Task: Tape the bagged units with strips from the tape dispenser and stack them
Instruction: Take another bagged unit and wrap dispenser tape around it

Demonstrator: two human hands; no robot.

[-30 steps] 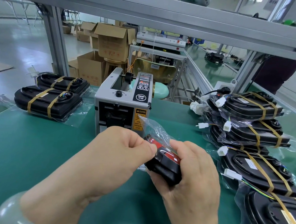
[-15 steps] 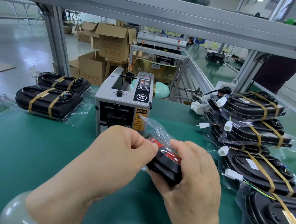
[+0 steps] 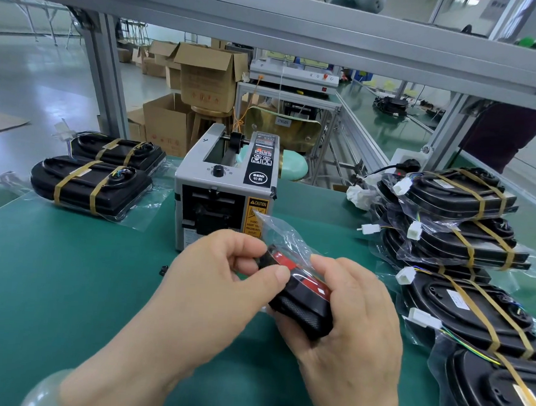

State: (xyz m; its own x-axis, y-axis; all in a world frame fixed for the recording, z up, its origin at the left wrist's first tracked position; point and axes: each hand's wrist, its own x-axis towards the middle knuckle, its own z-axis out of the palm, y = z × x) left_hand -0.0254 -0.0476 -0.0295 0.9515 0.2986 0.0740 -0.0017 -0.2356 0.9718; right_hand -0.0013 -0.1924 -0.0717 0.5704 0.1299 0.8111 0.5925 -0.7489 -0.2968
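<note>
The left hand (image 3: 218,281) is pinching the bag (image 3: 279,233) of a small unit (image 3: 301,305) just before the dispenser (image 3: 227,187). The right hand (image 3: 356,327) is gripping the unit from below. Bare mat (image 3: 51,283) is lying open leftward; taped stacks (image 3: 465,237) are crowding the right edge.

Here's the small black unit (image 3: 304,308), red on top, inside its clear bag. It's gripped at a tilt between the left hand (image 3: 211,281) and the right hand (image 3: 356,321), with the bag's loose mouth poking up toward the dispenser. The grey tape dispenser (image 3: 226,197) stands upright just behind, outlet facing the person. To its left, two taped units (image 3: 89,182) lie flat side by side, each bagged and bound with two tan strips. On the right, the stack of taped units (image 3: 460,221) overlaps in a leaning pile.
</note>
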